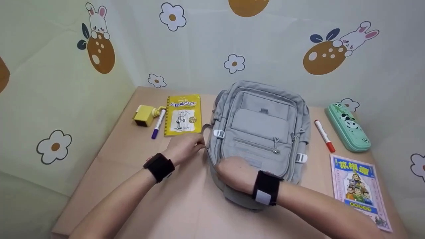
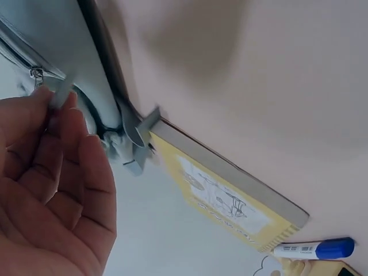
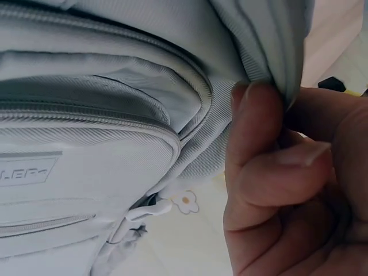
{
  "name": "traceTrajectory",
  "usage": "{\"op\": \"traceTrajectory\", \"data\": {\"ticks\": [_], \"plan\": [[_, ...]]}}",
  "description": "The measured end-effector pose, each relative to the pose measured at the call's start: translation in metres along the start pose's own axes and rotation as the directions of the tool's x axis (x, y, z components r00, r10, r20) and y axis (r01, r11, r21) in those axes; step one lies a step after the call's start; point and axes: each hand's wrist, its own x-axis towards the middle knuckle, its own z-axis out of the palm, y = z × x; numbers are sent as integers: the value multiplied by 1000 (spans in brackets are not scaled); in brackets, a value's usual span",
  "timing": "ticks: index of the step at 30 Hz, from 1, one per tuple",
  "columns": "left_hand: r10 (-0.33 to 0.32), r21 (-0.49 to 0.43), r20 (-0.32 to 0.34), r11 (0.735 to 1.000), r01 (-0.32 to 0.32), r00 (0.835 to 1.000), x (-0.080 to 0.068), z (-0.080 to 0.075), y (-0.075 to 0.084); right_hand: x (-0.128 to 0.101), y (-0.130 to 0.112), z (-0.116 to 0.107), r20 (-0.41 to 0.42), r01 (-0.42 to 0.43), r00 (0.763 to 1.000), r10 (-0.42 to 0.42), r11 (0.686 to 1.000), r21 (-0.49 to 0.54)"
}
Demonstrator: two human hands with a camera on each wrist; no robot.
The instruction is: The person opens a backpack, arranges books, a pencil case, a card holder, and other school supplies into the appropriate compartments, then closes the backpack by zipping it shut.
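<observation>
A grey backpack (image 1: 259, 124) lies on the table with its front pockets facing up. At its left side is my left hand (image 1: 183, 148), whose thumb and fingertips pinch a small grey zipper pull (image 2: 63, 90), blurred in the left wrist view. A metal zipper slider (image 2: 37, 73) shows right by those fingertips. My right hand (image 1: 236, 173) is over the lower left part of the bag. In the right wrist view its thumb and forefinger pinch a fold of the backpack's fabric (image 3: 279, 49), beside the curved zippers.
Left of the bag are a yellow book (image 1: 183, 116), a purple-capped marker (image 1: 158, 123) and a yellow pencil sharpener (image 1: 145, 115). To its right lie a red-capped marker (image 1: 324, 135), a green panda pencil case (image 1: 348, 127) and a colourful booklet (image 1: 360, 191). Patterned cloth (image 1: 199, 49) hangs behind.
</observation>
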Motion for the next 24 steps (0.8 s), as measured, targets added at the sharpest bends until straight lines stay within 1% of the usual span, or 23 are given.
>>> {"op": "traceTrajectory", "data": {"ticks": [3, 6, 11, 15, 19, 24], "plan": [[1, 21, -21, 1000, 0, 1000, 14, -1, -5, -3, -2, 1, -26, 15, 1000, -16, 998, -53], [-11, 37, -32, 999, 12, 999, 30, -1, -10, -4, -4, 2, -41, 13, 999, -16, 997, -78], [-28, 58, -59, 998, 32, 998, 55, -1, -15, -5, -6, 4, -33, 9, 999, -11, 997, -83], [-51, 42, -102, 998, 56, 993, 72, 4, -17, -6, -7, 4, -34, 23, 999, -27, 992, -123], [-61, 57, -141, 996, 70, 988, 82, 9, -16, -6, -7, 3, -42, 30, 999, -35, 992, -119], [-58, 69, -147, 995, 69, 987, 86, 14, -15, -7, -5, 2, -44, 41, 998, -46, 992, -120]]}}
